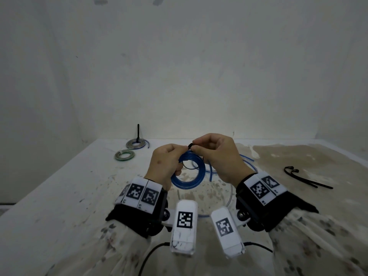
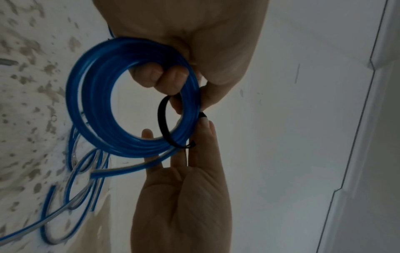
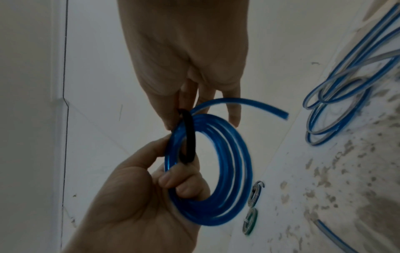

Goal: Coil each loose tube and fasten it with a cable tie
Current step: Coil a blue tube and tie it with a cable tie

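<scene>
Your left hand (image 1: pixel 166 165) grips one blue coil (image 1: pixel 188 172); your right hand (image 1: pixel 218 154) fingers pinch its black cable tie (image 1: pixel 190 145). Two tied coils (image 1: pixel 131 149) lie far left, two spare ties (image 1: pixel 306 177) right

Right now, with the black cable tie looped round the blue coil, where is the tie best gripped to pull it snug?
Probably at the cable tie end poking above the blue coil, pinched from the right, as the right hand does. The loop is slack round the strands, so only that end offers a grip. The left hand holds the coil's left side.
</scene>
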